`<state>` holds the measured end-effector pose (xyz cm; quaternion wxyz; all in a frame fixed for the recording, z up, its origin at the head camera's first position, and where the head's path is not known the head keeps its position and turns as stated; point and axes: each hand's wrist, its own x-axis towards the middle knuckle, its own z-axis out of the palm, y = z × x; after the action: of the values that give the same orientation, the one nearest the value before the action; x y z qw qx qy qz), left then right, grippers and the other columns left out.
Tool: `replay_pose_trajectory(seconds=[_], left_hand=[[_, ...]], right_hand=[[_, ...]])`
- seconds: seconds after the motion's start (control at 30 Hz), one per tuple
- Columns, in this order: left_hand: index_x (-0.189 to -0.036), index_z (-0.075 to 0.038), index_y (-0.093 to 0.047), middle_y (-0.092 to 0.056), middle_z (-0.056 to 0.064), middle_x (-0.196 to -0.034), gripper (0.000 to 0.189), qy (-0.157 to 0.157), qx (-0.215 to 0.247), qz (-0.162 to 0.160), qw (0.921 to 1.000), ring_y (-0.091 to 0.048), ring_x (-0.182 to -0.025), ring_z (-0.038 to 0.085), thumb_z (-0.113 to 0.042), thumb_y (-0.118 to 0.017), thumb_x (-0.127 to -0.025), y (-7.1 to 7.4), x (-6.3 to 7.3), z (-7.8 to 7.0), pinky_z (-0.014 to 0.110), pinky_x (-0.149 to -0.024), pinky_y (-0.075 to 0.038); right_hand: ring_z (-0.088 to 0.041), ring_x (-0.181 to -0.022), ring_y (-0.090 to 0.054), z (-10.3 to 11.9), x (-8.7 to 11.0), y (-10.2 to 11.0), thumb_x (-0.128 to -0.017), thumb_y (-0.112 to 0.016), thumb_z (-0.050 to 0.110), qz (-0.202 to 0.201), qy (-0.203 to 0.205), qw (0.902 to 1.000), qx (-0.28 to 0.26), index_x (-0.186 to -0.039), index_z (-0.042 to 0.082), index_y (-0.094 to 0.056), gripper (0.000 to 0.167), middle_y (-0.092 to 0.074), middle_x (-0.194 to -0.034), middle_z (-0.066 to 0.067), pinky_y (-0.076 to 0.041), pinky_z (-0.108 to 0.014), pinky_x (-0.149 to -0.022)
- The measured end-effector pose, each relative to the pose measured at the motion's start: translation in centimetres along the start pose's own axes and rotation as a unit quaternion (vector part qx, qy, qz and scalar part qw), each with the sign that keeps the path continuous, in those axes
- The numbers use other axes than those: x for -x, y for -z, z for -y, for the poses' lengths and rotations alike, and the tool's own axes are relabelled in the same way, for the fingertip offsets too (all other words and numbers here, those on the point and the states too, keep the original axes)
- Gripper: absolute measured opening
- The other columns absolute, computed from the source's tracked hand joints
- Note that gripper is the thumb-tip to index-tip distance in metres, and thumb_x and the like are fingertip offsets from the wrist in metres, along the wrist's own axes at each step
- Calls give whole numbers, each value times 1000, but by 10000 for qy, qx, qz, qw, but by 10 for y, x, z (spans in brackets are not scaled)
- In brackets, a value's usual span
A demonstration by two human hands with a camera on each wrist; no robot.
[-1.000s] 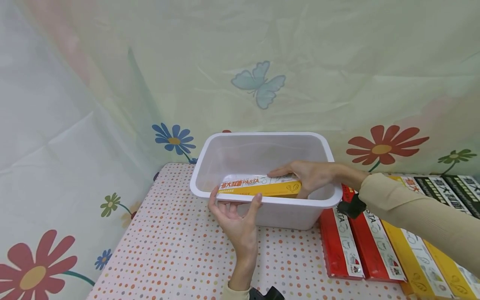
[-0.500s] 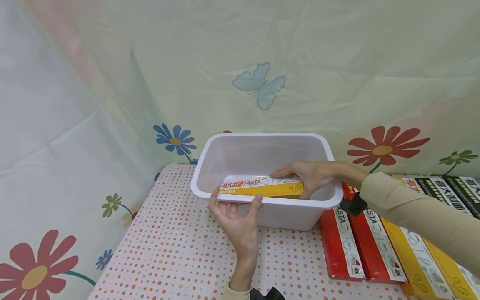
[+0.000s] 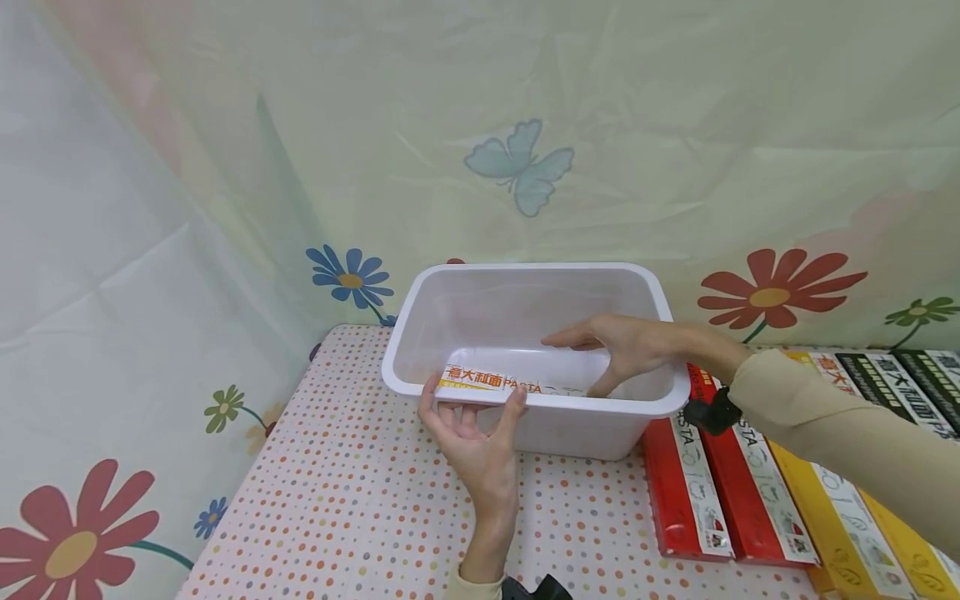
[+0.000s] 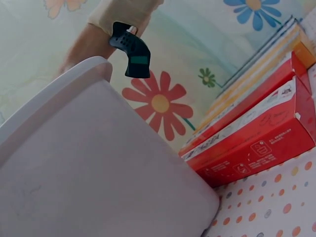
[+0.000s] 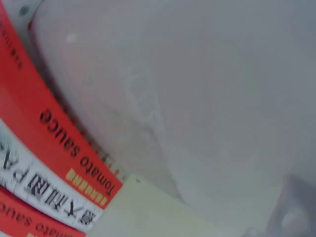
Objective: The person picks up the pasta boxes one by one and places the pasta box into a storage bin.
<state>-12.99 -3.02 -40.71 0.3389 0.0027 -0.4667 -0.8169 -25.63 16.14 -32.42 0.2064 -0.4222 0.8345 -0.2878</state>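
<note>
A white plastic bin (image 3: 633,279) stands on the dotted tablecloth. Inside it, low along the near wall, lies a yellow-and-white pasta box (image 3: 476,379), mostly hidden by the rim. My left hand (image 3: 480,458) grips the near rim, thumb and forefinger hooked over its edge. Over the right wall reaches my right hand (image 3: 626,346), its fingers spread inside the bin. Its thumb is near the box's right end; whether they touch I cannot tell. The left wrist view shows the bin's outer wall (image 4: 98,158); in the right wrist view, fingers (image 5: 294,212) are blurred at the corner.
Right of the bin, red pasta boxes (image 3: 678,500) lie in a row with yellow boxes (image 3: 832,533) and black-and-white boxes (image 3: 892,383). The right forearm passes above them. A flowered curtain (image 3: 600,100) hangs behind the dotted tablecloth (image 3: 360,500).
The yellow pasta box has gone lower and toward the near wall. My right hand has let go, its fingers now spread apart. The left hand stays on the rim.
</note>
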Motion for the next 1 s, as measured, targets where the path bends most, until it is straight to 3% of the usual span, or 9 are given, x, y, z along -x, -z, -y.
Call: replay_pose_trajectory(seconds=[0.27, 0.47, 0.53, 0.67, 0.73, 0.9, 0.97, 1.0], left_hand=[[-155, -8, -25, -45, 18, -151, 100, -55, 66, 50, 10000, -56, -124, 46, 9, -85, -77, -1, 1, -1, 52, -90, -66], [-155, -9, -24, -44, 18, -152, 101, -93, -8, 59, 9999, -57, -125, 42, 9, -85, -77, -1, -1, -1, 52, -89, -66], [-155, -9, -24, -44, 17, -152, 101, -118, -46, 57, 9999, -57, -126, 40, 9, -86, -77, -1, -1, -1, 51, -89, -66], [-155, -9, -24, -45, 17, -151, 102, -117, -48, 65, 9999, -56, -126, 43, 9, -86, -77, -1, -2, 0, 51, -89, -66], [-155, -8, -23, -45, 18, -150, 102, -110, -40, 85, 9999, -55, -126, 46, 9, -86, -77, -1, -1, 0, 51, -89, -66], [-155, -8, -24, -45, 18, -150, 101, -28, 52, 62, 10000, -55, -124, 46, 10, -85, -76, -1, 1, 1, 51, -89, -66], [-155, -9, -24, -45, 18, -150, 102, 19, 84, 29, 10000, -56, -125, 44, 11, -85, -76, -1, 2, 0, 52, -89, -66], [-155, -9, -24, -45, 17, -151, 102, 32, 92, 17, 10000, -56, -125, 43, 11, -85, -76, 0, 2, 0, 52, -89, -66]], right_hand=[[-40, -141, -50, 12, 20, -6, -86, -87, 19, -841, 397, 9956, -68, -150, 1, -53, 75, -54, -153, -18, -46, -62, -117], [-32, -144, -48, 24, 46, -10, -93, -82, 19, -1346, 480, 9891, -366, -154, 11, -52, 69, -51, -158, -8, -49, -30, -116], [-25, -145, -48, 29, 55, -12, -93, -81, 17, -1548, 483, 9858, -439, -156, 15, -50, 70, -50, -159, -5, -51, -33, -115], [-5, -143, -45, 38, 75, -16, -91, -81, 11, -2067, 558, 9764, -292, -158, 22, -47, 76, -50, -159, 0, -54, -57, -111], [-1, -142, -46, 41, 87, -20, -88, -83, 8, -2420, 557, 9686, -127, -158, 23, -48, 80, -51, -159, 2, -55, -51, -111], [3, -139, -46, 42, 120, -32, -80, -87, 3, -3306, 118, 9436, -123, -157, 23, -50, 88, -52, -157, 9, -50, -73, -102], [4, -139, -46, 40, 134, -38, -80, -88, 1, -3524, -164, 9355, -214, -157, 23, -50, 89, -51, -157, 9, -52, -68, -103], [4, -138, -46, 40, 140, -40, -80, -87, 0, -3588, -302, 9327, -225, -158, 22, -49, 89, -51, -158, 9, -56, -56, -106]])
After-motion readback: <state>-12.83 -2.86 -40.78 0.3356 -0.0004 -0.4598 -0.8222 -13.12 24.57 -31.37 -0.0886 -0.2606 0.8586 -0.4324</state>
